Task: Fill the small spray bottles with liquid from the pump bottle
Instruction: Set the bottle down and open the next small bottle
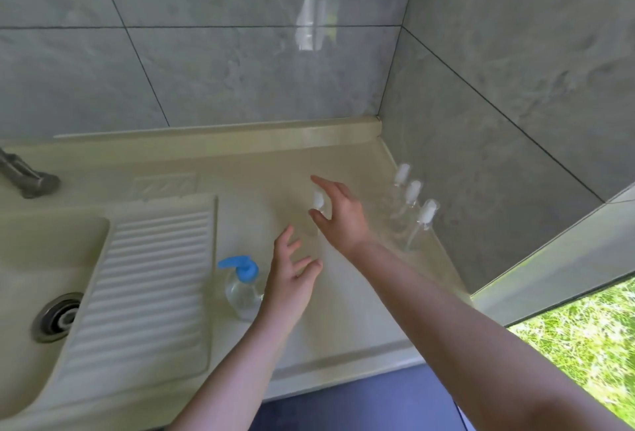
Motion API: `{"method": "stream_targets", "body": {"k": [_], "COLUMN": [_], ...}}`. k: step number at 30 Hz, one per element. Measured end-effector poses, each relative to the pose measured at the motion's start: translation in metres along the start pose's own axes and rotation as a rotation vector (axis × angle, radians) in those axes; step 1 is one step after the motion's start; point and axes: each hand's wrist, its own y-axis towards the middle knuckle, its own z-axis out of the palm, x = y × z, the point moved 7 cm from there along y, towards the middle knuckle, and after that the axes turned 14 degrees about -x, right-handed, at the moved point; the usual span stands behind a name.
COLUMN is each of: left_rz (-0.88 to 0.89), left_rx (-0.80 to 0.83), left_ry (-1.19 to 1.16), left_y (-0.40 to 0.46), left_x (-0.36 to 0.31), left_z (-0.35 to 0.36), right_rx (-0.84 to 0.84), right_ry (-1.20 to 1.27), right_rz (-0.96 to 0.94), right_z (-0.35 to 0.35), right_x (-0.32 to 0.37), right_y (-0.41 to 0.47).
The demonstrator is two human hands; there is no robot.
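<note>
Beyond the pump bottle, a small spray bottle stands between my right hand's spread fingers, ungripped; three more line the wall. My left hand hovers open. Clear, light: a careless reach may topple it.

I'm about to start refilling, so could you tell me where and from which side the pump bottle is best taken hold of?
Probably grip the pump bottle around its clear rounded body, below the blue pump head. Come in from its right, where the open left hand already hovers beside it. The spout points left, so that side stays free.
</note>
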Motion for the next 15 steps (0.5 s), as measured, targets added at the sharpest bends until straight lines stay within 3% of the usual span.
{"method": "stream_targets", "body": {"k": [15], "left_rz": [-0.055], "left_rx": [0.004], "left_ry": [0.019], "left_y": [0.004], "left_x": [0.006], "left_z": [-0.005], "right_rx": [-0.058], "right_ry": [0.03], "right_rz": [0.062], "right_z": [0.021], "right_x": [-0.009], "right_y": [-0.004]}}
